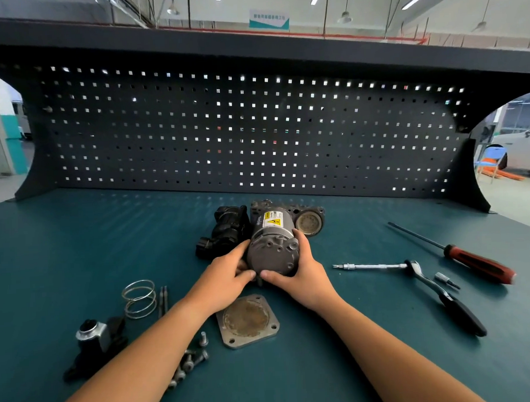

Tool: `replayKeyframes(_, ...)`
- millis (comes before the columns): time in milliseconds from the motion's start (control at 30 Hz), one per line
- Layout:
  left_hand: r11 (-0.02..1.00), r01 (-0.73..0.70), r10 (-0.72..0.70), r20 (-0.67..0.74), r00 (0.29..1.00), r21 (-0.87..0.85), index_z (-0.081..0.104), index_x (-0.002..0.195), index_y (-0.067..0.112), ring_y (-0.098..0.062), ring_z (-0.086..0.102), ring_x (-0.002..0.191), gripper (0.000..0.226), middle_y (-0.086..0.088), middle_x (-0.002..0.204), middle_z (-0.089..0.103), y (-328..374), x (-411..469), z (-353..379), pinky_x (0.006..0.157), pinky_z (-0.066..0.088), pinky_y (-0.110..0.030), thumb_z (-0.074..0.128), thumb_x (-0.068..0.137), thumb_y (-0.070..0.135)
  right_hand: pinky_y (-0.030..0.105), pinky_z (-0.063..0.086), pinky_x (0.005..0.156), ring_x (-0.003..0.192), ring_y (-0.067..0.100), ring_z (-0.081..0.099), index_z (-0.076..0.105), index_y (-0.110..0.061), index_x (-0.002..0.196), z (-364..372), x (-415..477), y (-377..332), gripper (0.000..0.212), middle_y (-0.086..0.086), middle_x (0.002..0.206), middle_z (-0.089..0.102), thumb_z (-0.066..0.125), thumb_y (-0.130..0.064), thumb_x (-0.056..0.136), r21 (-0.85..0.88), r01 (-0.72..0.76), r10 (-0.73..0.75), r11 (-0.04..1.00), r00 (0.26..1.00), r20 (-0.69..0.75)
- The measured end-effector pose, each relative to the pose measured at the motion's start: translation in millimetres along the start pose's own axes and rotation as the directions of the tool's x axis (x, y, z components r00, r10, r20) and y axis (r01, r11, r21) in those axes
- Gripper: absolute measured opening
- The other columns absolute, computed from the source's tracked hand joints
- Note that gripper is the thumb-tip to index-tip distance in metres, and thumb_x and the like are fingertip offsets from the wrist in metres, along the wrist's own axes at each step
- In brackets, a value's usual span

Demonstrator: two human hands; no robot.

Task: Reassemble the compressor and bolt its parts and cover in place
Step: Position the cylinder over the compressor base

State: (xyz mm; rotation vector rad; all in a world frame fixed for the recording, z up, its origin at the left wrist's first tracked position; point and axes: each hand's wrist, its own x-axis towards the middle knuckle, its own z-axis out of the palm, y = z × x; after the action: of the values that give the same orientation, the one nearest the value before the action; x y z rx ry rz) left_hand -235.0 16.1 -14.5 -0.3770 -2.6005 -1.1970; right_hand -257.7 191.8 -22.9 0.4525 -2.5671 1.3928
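Both hands, left hand (227,271) and right hand (300,267), clasp the compressor (273,246) end between them. Just below the hands lies the cover plate (247,321); bolts (190,360) rest under the left forearm.

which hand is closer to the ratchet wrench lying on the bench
Right. The right hand, gripping the compressor, sits just left of the ratchet wrench; the left hand is beyond it, farther left.

Dark pegboard (224,135), blue chair (495,157)
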Motion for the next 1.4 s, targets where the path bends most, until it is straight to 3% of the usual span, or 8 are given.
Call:
replayKeyframes(133, 0.998, -0.019, 0.019, -0.005, 1.0, 0.064, 0.031, 0.145, 0.03, -0.005, 0.062, 0.092, 0.061, 0.014, 0.094, 0.062, -0.6, -1.7, -1.3, 0.084, 0.048, -0.024, 0.058, 0.091, 0.018, 0.023, 0.041, 0.088, 0.119, 0.019, 0.053, 0.004, -0.033, 0.149, 0.2, -2.2, -1.9, 0.105, 0.0, 0.133, 0.053, 0.075, -0.048, 0.073, -0.026, -0.005, 0.004, 1.0, 1.0, -0.008)
replayKeyframes(267, 0.999, -0.019, 0.02, -0.016, 1.0, 0.047, 0.04, 0.139, 0.028, -0.008, 0.064, 0.09, 0.054, 0.006, 0.096, 0.067, 1.5, -1.2, -0.5, 0.084, 0.05, -0.027, 0.059, 0.09, 0.014, 0.035, 0.043, 0.096, 0.117, 0.025, 0.054, 0.001, -0.026, 0.15, -0.4, -3.1, -6.8, 0.105, 0.004, 0.128, 0.057, 0.069, -0.055, 0.075, -0.166, 0.032, -0.035, 0.986, 0.999, -0.012)
replayKeyframes(400, 0.999, 0.026, -0.026, -0.015, 1.0, -0.033, 0.045, 0.137, 0.024, -0.006, 0.064, 0.088, 0.053, 0.004, 0.095, 0.067, 1.3, -0.7, -0.9, 0.075, 0.047, -0.013, 0.06, 0.089, 0.009, 0.043, 0.041, 0.099, 0.114, 0.03, 0.054, -0.008, -0.025, 0.149, 0.9, -4.8, -10.8, 0.108, 0.008, 0.125, 0.059, 0.064, -0.06, 0.077, -0.269, 0.048, -0.058, 0.962, 0.998, -0.028)
replayKeyframes(633, 0.999, 0.017, -0.018, -0.035, 0.999, -0.041, 0.048, 0.135, 0.022, -0.007, 0.065, 0.087, 0.052, 0.005, 0.089, 0.067, 2.3, -1.3, -1.2, 0.08, 0.049, -0.019, 0.064, 0.087, 0.011, 0.031, 0.041, 0.07, 0.101, 0.03, 0.058, -0.017, -0.035, 0.146, 0.6, -8.3, -11.6, 0.101, 0.013, 0.106, 0.063, 0.055, -0.062, 0.081, -0.337, 0.047, -0.078, 0.94, 0.994, -0.079)
replayKeyframes(833, 1.0, 0.014, -0.014, 0.022, 1.0, -0.019, 0.043, 0.138, 0.023, -0.004, 0.063, 0.085, 0.06, 0.005, 0.094, 0.063, 3.0, -2.3, -3.4, 0.071, 0.046, -0.008, 0.063, 0.085, 0.004, 0.03, 0.037, 0.066, 0.099, 0.03, 0.059, -0.015, -0.027, 0.148, -1.3, -5.8, -10.5, 0.1, 0.013, 0.107, 0.064, 0.052, -0.064, 0.083, -0.425, 0.071, -0.114, 0.902, 0.991, -0.077)
replayKeyframes(967, 0.999, 0.03, -0.03, -0.013, 0.999, 0.021, 0.038, 0.14, 0.021, -0.001, 0.059, 0.08, 0.062, 0.012, 0.088, 0.057, 2.2, -1.7, -1.0, 0.067, 0.043, -0.008, 0.063, 0.086, 0.006, 0.033, 0.046, 0.072, 0.102, 0.029, 0.059, -0.008, -0.032, 0.149, -0.9, -6.2, -9.4, 0.097, 0.011, 0.113, 0.063, 0.055, -0.062, 0.082, -0.352, 0.044, -0.063, 0.935, 0.997, -0.044)
replayKeyframes(1167, 0.998, 0.001, 0.002, -0.058, 0.998, 0.056, 0.041, 0.14, 0.021, -0.01, 0.062, 0.088, 0.059, 0.006, 0.091, 0.06, 1.6, -2.4, 1.3, 0.08, 0.048, -0.023, 0.062, 0.087, 0.007, 0.032, 0.046, 0.092, 0.118, 0.021, 0.054, -0.007, -0.037, 0.148, -5.2, -9.9, -7.4, 0.116, 0.002, 0.131, 0.054, 0.078, -0.046, 0.069, -0.137, 0.058, -0.049, 0.989, 0.997, 0.064)
replayKeyframes(1400, 0.997, -0.017, 0.024, -0.087, 0.996, 0.081, 0.044, 0.138, 0.023, -0.008, 0.062, 0.084, 0.059, 0.008, 0.087, 0.059, 2.7, -3.4, 0.7, 0.078, 0.049, -0.022, 0.064, 0.085, 0.007, 0.011, 0.04, 0.086, 0.116, 0.013, 0.054, 0.004, -0.039, 0.148, -10.4, -6.6, -0.6, 0.106, -0.005, 0.125, 0.055, 0.079, -0.022, 0.074, -0.029, 0.055, -0.053, 0.998, 0.995, 0.088)
